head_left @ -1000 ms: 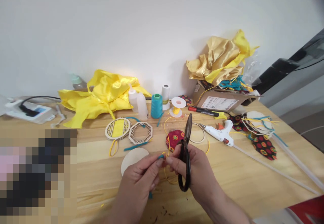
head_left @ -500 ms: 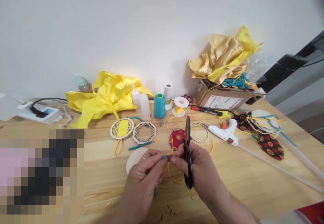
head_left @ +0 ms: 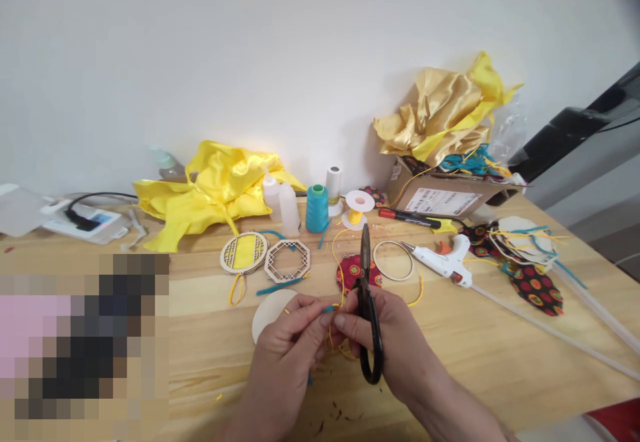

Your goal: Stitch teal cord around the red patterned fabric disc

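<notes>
My left hand (head_left: 293, 345) pinches a teal strip (head_left: 329, 309) between thumb and forefinger, its tail hanging below the palm. Close against it, my right hand (head_left: 387, 335) holds black-handled scissors (head_left: 367, 295), blades pointing up and away. The thumb and forefinger of that hand also pinch at the yellow cord (head_left: 342, 282), which runs up to a white spool (head_left: 359, 210). Fingers hide where cord and strip meet. Just behind the scissors lies a round red patterned cloth piece (head_left: 347, 274). A pale disc (head_left: 270, 315) is partly covered by my left hand.
Behind my hands are a round wooden frame (head_left: 243, 253), an octagonal frame (head_left: 287, 261), a teal thread cone (head_left: 317, 210) and a wooden ring (head_left: 393, 260). A white glue gun (head_left: 445, 259) lies to the right. Yellow satin (head_left: 215, 185) and a cardboard box (head_left: 445, 195) stand by the wall.
The scissors have turned slightly in my right hand, showing their handle loops more broadly. Both hands stay together at the strip and cord. The view has shifted a little.
</notes>
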`<state>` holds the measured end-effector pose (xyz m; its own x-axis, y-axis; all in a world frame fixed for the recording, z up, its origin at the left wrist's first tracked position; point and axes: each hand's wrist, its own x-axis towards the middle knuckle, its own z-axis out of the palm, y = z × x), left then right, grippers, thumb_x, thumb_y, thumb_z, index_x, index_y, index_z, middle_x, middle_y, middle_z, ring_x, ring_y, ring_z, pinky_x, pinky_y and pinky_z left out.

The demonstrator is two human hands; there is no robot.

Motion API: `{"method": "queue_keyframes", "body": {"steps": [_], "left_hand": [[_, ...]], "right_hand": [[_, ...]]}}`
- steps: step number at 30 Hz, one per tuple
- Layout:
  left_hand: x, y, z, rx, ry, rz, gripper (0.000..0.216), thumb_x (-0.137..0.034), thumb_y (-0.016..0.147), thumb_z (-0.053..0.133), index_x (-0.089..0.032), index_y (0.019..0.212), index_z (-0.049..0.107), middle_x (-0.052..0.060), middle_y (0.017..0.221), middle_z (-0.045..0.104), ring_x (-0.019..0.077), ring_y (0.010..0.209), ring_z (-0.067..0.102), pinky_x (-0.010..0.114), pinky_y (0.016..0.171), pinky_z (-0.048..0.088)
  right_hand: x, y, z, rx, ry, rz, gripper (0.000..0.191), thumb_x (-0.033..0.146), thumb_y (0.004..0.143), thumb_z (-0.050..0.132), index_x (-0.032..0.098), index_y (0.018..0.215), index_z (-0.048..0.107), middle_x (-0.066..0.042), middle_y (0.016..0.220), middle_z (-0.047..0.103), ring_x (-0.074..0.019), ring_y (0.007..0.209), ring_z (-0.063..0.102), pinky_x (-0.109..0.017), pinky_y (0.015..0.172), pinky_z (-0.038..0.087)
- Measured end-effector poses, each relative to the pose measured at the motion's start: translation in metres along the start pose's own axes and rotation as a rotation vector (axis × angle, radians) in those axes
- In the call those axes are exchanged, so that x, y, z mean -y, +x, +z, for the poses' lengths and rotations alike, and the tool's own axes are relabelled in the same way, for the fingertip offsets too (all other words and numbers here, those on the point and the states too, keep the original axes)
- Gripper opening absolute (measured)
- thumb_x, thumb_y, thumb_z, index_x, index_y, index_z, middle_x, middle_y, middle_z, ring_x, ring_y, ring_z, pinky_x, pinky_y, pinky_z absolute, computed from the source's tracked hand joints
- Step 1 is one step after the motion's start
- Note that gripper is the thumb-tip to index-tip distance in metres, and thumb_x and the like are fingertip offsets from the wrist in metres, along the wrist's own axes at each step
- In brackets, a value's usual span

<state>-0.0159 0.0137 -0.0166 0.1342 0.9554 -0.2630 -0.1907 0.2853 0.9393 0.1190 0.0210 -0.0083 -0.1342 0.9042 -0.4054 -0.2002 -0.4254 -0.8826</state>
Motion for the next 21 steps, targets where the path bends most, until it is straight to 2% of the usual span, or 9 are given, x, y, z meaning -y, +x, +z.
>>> {"method": "queue_keyframes", "body": {"steps": [7, 13, 21], "left_hand": [[0.0035, 0.0006, -0.0018, 0.0, -0.092, -0.07, 0.013, -0.031, 0.074, 0.071, -0.019, 0.073, 0.075, -0.002, 0.076, 0.049, 0.0026, 0.047, 0.035, 0.018, 0.039, 0.024], [0.0053, 0.0024, -0.0033, 0.103, -0.191, -0.22, 0.018, -0.032, 0.075, 0.071, -0.015, 0.08, 0.074, -0.003, 0.062, 0.049, 0.0014, 0.043, 0.03, 0.018, 0.04, 0.019], [0.0027, 0.0016, 0.0005, 0.022, -0.247, -0.241, 0.021, -0.033, 0.068, 0.076, -0.013, 0.071, 0.069, -0.004, 0.052, 0.05, 0.0018, 0.041, 0.027, 0.018, 0.04, 0.017]], "right_hand": [[0.0001, 0.0, -0.0001, -0.002, 0.061, -0.013, 0.031, 0.03, 0.058, 0.078, 0.016, 0.066, 0.051, 0.005, 0.05, 0.056, -0.0058, 0.044, 0.04, -0.019, 0.044, 0.028], [-0.0021, 0.0006, -0.0061, 0.095, 0.112, -0.036, 0.027, 0.024, 0.061, 0.076, 0.016, 0.065, 0.051, 0.004, 0.053, 0.057, -0.0068, 0.047, 0.045, -0.019, 0.046, 0.03], [0.001, -0.0003, -0.0021, 0.081, 0.077, -0.009, 0.03, 0.028, 0.059, 0.078, 0.016, 0.063, 0.051, 0.005, 0.05, 0.054, -0.0062, 0.045, 0.041, -0.02, 0.045, 0.028]]}}
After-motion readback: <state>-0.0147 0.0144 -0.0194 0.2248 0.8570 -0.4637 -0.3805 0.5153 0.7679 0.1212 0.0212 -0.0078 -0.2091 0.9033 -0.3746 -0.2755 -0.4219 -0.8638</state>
